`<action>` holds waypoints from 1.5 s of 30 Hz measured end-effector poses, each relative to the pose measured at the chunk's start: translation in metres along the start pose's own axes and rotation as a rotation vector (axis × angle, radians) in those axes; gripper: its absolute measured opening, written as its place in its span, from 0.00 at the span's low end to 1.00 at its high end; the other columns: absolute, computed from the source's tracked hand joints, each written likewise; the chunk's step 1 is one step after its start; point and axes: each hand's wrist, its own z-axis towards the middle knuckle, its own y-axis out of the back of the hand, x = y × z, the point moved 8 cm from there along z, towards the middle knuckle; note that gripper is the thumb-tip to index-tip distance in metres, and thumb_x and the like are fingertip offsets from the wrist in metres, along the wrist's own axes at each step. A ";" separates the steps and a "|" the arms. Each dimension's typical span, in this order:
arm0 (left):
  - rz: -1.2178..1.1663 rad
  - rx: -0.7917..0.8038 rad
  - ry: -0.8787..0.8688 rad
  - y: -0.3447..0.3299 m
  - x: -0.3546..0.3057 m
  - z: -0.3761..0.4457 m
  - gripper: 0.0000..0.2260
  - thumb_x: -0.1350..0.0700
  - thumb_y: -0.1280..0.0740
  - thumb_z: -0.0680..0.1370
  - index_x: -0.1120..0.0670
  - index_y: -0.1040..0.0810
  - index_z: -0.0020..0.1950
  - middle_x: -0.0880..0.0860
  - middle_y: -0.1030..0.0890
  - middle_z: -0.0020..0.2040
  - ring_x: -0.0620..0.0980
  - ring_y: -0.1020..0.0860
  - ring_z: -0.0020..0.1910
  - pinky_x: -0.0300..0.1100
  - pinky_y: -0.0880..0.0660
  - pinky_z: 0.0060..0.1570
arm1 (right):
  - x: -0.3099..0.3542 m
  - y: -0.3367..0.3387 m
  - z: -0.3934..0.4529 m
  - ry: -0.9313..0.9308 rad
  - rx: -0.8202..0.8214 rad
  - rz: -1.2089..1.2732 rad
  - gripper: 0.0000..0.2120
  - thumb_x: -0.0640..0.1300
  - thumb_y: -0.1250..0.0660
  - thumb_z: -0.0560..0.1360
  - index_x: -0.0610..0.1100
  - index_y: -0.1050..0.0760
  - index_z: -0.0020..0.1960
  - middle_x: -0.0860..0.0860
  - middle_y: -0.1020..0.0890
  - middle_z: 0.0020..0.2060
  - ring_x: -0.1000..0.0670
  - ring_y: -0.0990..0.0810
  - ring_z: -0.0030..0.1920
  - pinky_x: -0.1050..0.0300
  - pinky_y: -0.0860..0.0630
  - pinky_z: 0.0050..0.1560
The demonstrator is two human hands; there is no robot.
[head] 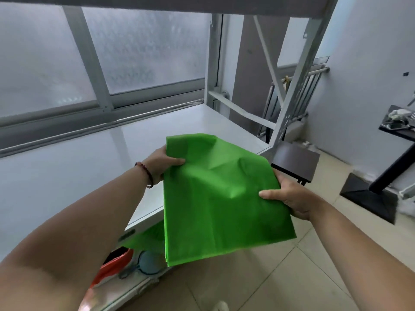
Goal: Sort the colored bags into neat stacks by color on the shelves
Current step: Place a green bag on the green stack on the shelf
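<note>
**Green bag held over the shelf's corner**

While both arms reach forward, the green bag (pixel 215 198) hangs flat between them, out over the front right corner of the white shelf (pixel 89 153). Left hand (pixel 160 163) pinches the bag's upper left edge, thumb on top, fingers tucked behind the fabric; a bead bracelet (pixel 146 173) sits on that wrist. Right hand (pixel 289 198) grips the right edge, thumb pressed across the front, fingers curled underneath. Down on the lower shelf (pixel 125 290), another green bag (pixel 148 237) peeks out beneath the shelf edge, with a red bag (pixel 112 265) and a blue bag (pixel 147 263) lying beside each other.
</note>
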 end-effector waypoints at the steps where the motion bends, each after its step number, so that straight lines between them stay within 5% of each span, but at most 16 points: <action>1: 0.004 0.029 0.040 -0.006 0.001 0.017 0.15 0.70 0.38 0.76 0.52 0.26 0.54 0.55 0.20 0.51 0.52 0.18 0.44 0.47 0.18 0.42 | 0.002 0.015 0.016 -0.011 0.005 0.014 0.27 0.29 0.32 0.70 0.53 0.31 0.61 0.45 0.20 0.54 0.46 0.15 0.47 0.52 0.17 0.43; 6: 0.105 0.123 0.235 -0.025 0.003 0.089 0.21 0.72 0.40 0.75 0.55 0.30 0.64 0.60 0.21 0.57 0.57 0.19 0.49 0.52 0.19 0.47 | 0.021 0.075 0.086 -0.051 0.081 0.055 0.33 0.32 0.33 0.63 0.55 0.32 0.65 0.44 0.19 0.53 0.46 0.15 0.43 0.52 0.17 0.40; 9: 0.066 0.004 0.064 -0.026 -0.040 0.121 0.20 0.74 0.41 0.75 0.55 0.30 0.61 0.58 0.22 0.56 0.52 0.18 0.45 0.46 0.17 0.41 | 0.048 0.101 0.123 0.024 0.108 0.101 0.29 0.32 0.33 0.62 0.56 0.29 0.57 0.45 0.18 0.49 0.47 0.15 0.40 0.52 0.17 0.40; 13: -0.097 -0.220 -0.159 -0.009 -0.076 0.160 0.18 0.74 0.40 0.75 0.57 0.28 0.60 0.56 0.21 0.52 0.47 0.17 0.41 0.42 0.18 0.39 | 0.077 0.135 0.191 0.145 0.129 0.189 0.32 0.34 0.26 0.58 0.49 0.28 0.60 0.46 0.16 0.48 0.46 0.15 0.43 0.51 0.17 0.41; 16: -0.014 -0.373 -0.002 0.004 -0.020 0.190 0.21 0.73 0.37 0.74 0.63 0.31 0.66 0.62 0.23 0.60 0.54 0.20 0.46 0.48 0.19 0.47 | 0.043 0.148 0.245 0.047 0.037 -0.007 0.23 0.31 0.32 0.67 0.41 0.27 0.60 0.43 0.17 0.47 0.46 0.16 0.40 0.55 0.18 0.39; 19: 0.087 -0.561 0.191 0.018 0.043 0.221 0.19 0.71 0.34 0.73 0.65 0.27 0.64 0.64 0.23 0.62 0.60 0.22 0.55 0.55 0.26 0.59 | -0.009 0.170 0.282 -0.106 -0.120 -0.308 0.06 0.29 0.35 0.71 0.38 0.23 0.42 0.39 0.19 0.44 0.46 0.22 0.35 0.60 0.24 0.36; 21: 0.091 -0.616 0.122 0.022 0.047 0.240 0.22 0.70 0.33 0.72 0.62 0.29 0.66 0.63 0.24 0.63 0.60 0.22 0.56 0.53 0.26 0.58 | -0.018 0.183 0.295 -0.096 -0.202 -0.460 0.06 0.30 0.35 0.71 0.38 0.22 0.43 0.42 0.20 0.42 0.46 0.22 0.38 0.62 0.25 0.34; 23: 0.072 -0.595 0.022 0.019 0.034 0.259 0.30 0.73 0.35 0.73 0.56 0.36 0.72 0.58 0.27 0.66 0.57 0.23 0.53 0.49 0.23 0.51 | -0.010 0.197 0.308 -0.043 -0.281 -0.626 0.11 0.34 0.34 0.72 0.36 0.20 0.53 0.41 0.18 0.48 0.43 0.20 0.47 0.56 0.23 0.45; 27: 0.250 -0.553 -0.109 0.007 0.003 0.282 0.42 0.75 0.39 0.73 0.44 0.54 0.77 0.48 0.40 0.68 0.48 0.28 0.54 0.28 0.24 0.35 | 0.006 0.207 0.341 0.053 -0.330 -0.897 0.17 0.38 0.36 0.74 0.38 0.24 0.62 0.39 0.20 0.58 0.39 0.23 0.59 0.53 0.27 0.56; 29: 0.369 -0.576 -0.110 0.011 -0.001 0.291 0.43 0.75 0.39 0.73 0.44 0.54 0.77 0.50 0.46 0.76 0.50 0.29 0.63 0.34 0.25 0.45 | 0.009 0.208 0.354 0.060 -0.335 -0.993 0.15 0.39 0.37 0.74 0.37 0.24 0.60 0.38 0.20 0.56 0.38 0.22 0.56 0.50 0.25 0.54; 32: 0.474 -0.632 -0.080 0.021 -0.002 0.300 0.42 0.73 0.37 0.72 0.47 0.54 0.77 0.51 0.50 0.78 0.52 0.43 0.76 0.35 0.35 0.59 | 0.009 0.206 0.367 0.056 -0.324 -1.091 0.13 0.39 0.39 0.75 0.36 0.25 0.58 0.38 0.20 0.54 0.37 0.22 0.55 0.51 0.27 0.46; 35: 0.554 -0.645 -0.073 0.017 -0.014 0.307 0.42 0.74 0.36 0.72 0.48 0.53 0.77 0.51 0.59 0.78 0.52 0.48 0.77 0.18 0.32 0.41 | 0.008 0.208 0.372 0.053 -0.300 -1.149 0.07 0.38 0.40 0.76 0.35 0.26 0.50 0.37 0.20 0.50 0.37 0.22 0.53 0.54 0.33 0.41; 37: 0.562 -0.633 -0.054 0.013 -0.019 0.308 0.43 0.74 0.35 0.71 0.48 0.53 0.77 0.51 0.62 0.78 0.53 0.50 0.77 0.17 0.31 0.33 | 0.009 0.210 0.372 0.046 -0.284 -1.192 0.03 0.37 0.40 0.75 0.38 0.30 0.44 0.37 0.20 0.49 0.36 0.22 0.52 0.54 0.33 0.40; 41: 0.468 -0.602 0.017 0.012 -0.016 0.296 0.42 0.72 0.33 0.71 0.47 0.48 0.77 0.52 0.63 0.78 0.57 0.48 0.77 0.33 0.27 0.57 | 0.010 0.212 0.366 0.021 -0.218 -1.304 0.03 0.36 0.40 0.76 0.40 0.33 0.43 0.38 0.20 0.51 0.37 0.21 0.52 0.55 0.32 0.41; 43: 0.502 -0.609 0.083 0.014 -0.016 0.282 0.37 0.69 0.32 0.71 0.51 0.43 0.76 0.55 0.56 0.78 0.58 0.46 0.76 0.48 0.34 0.70 | 0.012 0.211 0.359 -0.002 -0.187 -1.362 0.04 0.37 0.41 0.77 0.37 0.30 0.50 0.38 0.22 0.54 0.38 0.22 0.53 0.53 0.31 0.43; 45: 0.626 -0.659 0.162 0.019 -0.021 0.262 0.30 0.65 0.32 0.73 0.55 0.36 0.73 0.57 0.43 0.77 0.56 0.40 0.75 0.48 0.38 0.71 | 0.020 0.205 0.352 -0.014 -0.168 -1.417 0.13 0.38 0.41 0.77 0.36 0.31 0.60 0.38 0.26 0.59 0.38 0.24 0.58 0.50 0.27 0.50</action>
